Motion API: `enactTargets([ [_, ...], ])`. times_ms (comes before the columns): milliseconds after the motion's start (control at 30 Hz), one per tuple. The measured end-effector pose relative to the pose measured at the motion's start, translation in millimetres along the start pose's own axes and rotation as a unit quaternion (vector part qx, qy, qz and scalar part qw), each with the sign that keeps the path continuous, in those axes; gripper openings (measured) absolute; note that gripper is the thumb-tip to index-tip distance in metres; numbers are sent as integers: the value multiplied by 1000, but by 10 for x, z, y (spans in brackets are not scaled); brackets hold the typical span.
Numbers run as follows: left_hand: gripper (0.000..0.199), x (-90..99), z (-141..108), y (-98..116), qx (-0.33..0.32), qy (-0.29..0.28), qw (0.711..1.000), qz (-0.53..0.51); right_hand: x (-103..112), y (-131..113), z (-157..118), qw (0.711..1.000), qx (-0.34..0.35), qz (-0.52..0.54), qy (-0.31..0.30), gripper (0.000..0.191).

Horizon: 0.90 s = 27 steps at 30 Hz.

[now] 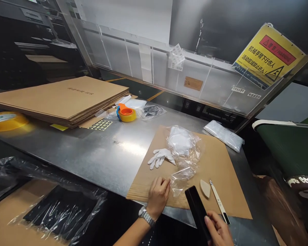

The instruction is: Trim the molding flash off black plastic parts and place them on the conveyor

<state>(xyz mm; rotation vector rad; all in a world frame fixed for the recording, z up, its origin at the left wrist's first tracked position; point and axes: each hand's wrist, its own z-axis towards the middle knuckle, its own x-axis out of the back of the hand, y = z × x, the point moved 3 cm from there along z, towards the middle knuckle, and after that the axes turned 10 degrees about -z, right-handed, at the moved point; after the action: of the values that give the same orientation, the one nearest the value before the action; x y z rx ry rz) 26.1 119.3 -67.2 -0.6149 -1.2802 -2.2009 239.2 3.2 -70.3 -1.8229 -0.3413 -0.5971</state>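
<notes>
My right hand (219, 229) grips the lower end of a long, flat black rectangular piece (197, 209), tilted over the front edge of the cardboard sheet (215, 157). My left hand (159, 192), wearing a metal watch at the wrist, rests with curled fingers on the sheet's front edge; what is under the fingers is hidden. Just right of it lies a crumpled clear plastic bag (182, 172) with white cloth (180, 140) at its far end. A white glove (161, 158) lies beyond my left hand. Near the black piece are a beige wedge-shaped pad (205, 189) and a white pen-like knife (218, 200).
Stacked cardboard (66, 97), yellow tape (7, 121) and an orange tape dispenser (127, 112) stand on the metal table (100, 160) at left. A white packet (224, 135) lies far right. A clear panel with a warning sign (269, 56) rises behind; a green conveyor (290, 143) is at right.
</notes>
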Motion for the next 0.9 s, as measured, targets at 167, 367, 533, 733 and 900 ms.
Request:
enactTargets([
  [167, 18, -87, -107, 87, 12, -73, 997, -35, -390, -41, -107, 983, -46, 117, -133, 48],
  [367, 12, -56, -227, 90, 17, -132, 990, -48, -481, 99, -4, 993, -57, 24, -102, 50],
  [533, 21, -74, -330, 222, -21, -136, 990, -15, -416, 45, -64, 996, -12, -88, 19, 33],
  [733, 17, -63, -434, 493, -136, -174, 975, -20, -462, -130, -72, 976, 71, -198, 53, 35],
  [900, 21, 90, -348, 546, -128, -144, 981, -7, -387, -269, 4, 982, 39, -179, 43, 43],
])
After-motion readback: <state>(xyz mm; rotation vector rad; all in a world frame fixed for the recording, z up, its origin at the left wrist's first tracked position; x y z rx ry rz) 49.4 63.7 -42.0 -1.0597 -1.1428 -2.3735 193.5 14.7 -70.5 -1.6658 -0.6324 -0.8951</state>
